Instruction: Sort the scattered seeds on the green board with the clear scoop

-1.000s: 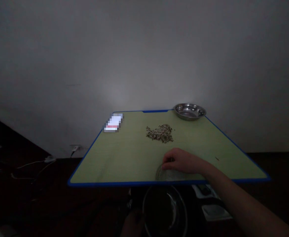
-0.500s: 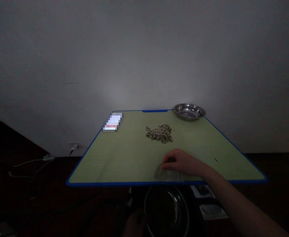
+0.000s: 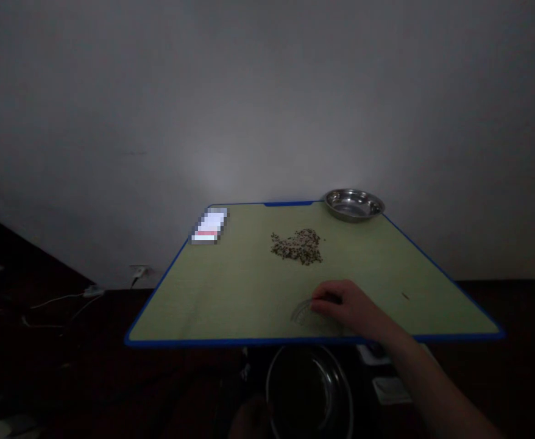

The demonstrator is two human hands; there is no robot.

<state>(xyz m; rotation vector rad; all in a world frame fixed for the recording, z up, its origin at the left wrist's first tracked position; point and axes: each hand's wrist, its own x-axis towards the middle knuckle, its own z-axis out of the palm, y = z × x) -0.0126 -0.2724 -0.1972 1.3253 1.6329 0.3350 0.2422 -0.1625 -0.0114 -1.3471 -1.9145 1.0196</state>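
My right hand [image 3: 347,306] rests near the front edge of a green table [image 3: 231,292] with a blue rim. Its fingers are curled over a small clear round dish [image 3: 301,314], pinching at its rim. A pile of mixed grains [image 3: 297,246] lies further back in the middle of the table. Below the front edge, my left hand [image 3: 249,421] holds the rim of a dark steel bowl [image 3: 311,390]; it is dim and only partly visible.
A steel bowl [image 3: 353,204] sits at the table's far right corner. A blurred white card-like object [image 3: 209,226] lies at the far left. A grey wall stands behind. Cables and a socket [image 3: 137,272] are on the dark floor to the left.
My right hand has shifted slightly to the right, uncovering more of the clear dish. The view has moved a little.
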